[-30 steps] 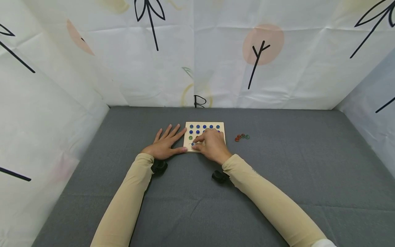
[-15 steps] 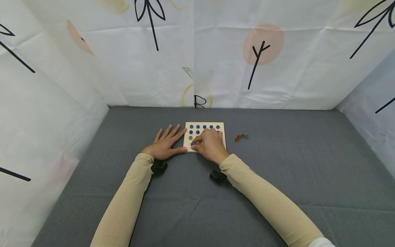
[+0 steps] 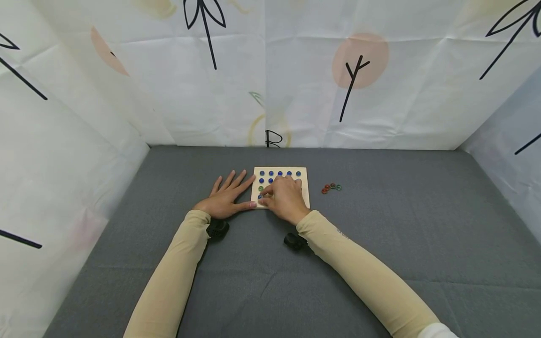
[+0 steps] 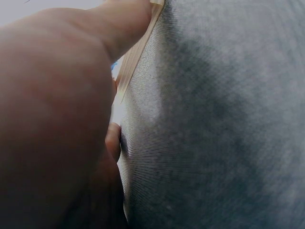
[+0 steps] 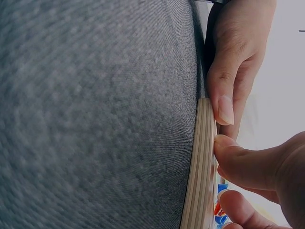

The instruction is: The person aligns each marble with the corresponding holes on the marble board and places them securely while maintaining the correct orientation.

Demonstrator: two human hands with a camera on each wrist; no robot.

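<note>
A pale wooden board (image 3: 275, 169) lies on the table with blue round pieces (image 3: 271, 173) in its far rows and a green ring (image 3: 260, 188) at the left. Fingers spread, my left hand (image 3: 224, 199) rests palm down beside it, thumb on the near left corner. My right hand (image 3: 287, 199) is over the board and pinches a small blue ring (image 3: 259, 197) between thumb and forefinger near that corner. That hand hides the board's middle. In the right wrist view the thumb meets the board's layered edge (image 5: 200, 162); the pinched ring is hidden there.
Several loose red rings (image 3: 324, 190) and green rings (image 3: 339, 187) lie right of the board on the grey tablecloth (image 3: 401, 211). A white printed cloth (image 3: 296, 94) closes off the back and sides. Each wrist carries a black camera (image 3: 294, 241).
My right hand has slid slightly left with the blue ring, toward the board's left edge. The left hand, the board and the loose rings have stayed put.
</note>
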